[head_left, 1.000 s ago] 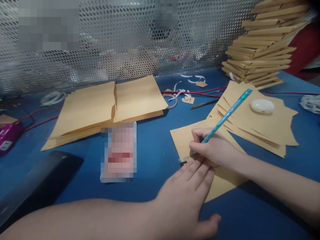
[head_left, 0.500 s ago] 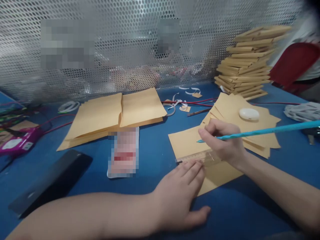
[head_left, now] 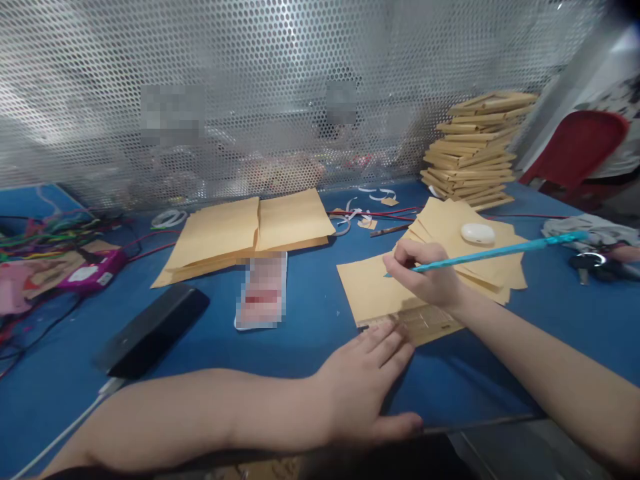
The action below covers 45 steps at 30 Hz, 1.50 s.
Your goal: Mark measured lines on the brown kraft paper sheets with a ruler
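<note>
A sheet of tan paper or flat envelope [head_left: 363, 287] lies on the blue table, with a clear ruler [head_left: 435, 321] across its lower part. My left hand [head_left: 367, 380] lies flat with fingers stretched over the ruler's left end, thumb apart on the table. Pinched in my right hand [head_left: 425, 270] is a long light-blue pen [head_left: 495, 252], its tip low over the paper above the ruler. I cannot tell whether the tip touches. Just behind my right hand, several fanned tan envelopes [head_left: 450, 220] bear a white rounded case [head_left: 479, 233].
Tan envelopes [head_left: 220, 230] lie at centre left behind a phone [head_left: 263, 293]. A black oblong device [head_left: 157, 333] and a purple box [head_left: 95, 272] with wires are left. A tall envelope stack [head_left: 470, 160] stands by a perforated metal screen [head_left: 280, 87]. Keys [head_left: 585, 263] lie right.
My view has shifted, so the table's front edge now shows. Less paper shows below the ruler. Both hands keep nearly the same pose, the pen still in my right hand.
</note>
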Each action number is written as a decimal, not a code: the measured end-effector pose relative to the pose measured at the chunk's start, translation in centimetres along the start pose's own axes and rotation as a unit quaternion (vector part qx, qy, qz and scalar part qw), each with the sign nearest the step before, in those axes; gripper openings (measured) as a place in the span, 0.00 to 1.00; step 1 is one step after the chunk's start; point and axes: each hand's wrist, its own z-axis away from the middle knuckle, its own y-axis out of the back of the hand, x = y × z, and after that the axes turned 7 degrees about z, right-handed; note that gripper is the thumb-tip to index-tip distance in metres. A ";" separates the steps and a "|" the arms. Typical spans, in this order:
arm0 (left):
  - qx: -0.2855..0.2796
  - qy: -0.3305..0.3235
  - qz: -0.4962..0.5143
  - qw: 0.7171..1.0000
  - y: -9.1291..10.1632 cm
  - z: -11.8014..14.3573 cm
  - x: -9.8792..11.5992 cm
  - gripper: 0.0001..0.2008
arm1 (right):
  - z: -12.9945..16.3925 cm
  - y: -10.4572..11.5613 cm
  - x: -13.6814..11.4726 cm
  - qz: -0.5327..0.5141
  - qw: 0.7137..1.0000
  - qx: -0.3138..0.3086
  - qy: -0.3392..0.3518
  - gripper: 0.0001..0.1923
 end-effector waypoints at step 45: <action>-0.027 -0.001 -0.043 0.999 -1.0 0.6 1.3 0.35 | 3.3 -1.1 -2.5 -0.333 0.798 -0.236 -0.444 0.17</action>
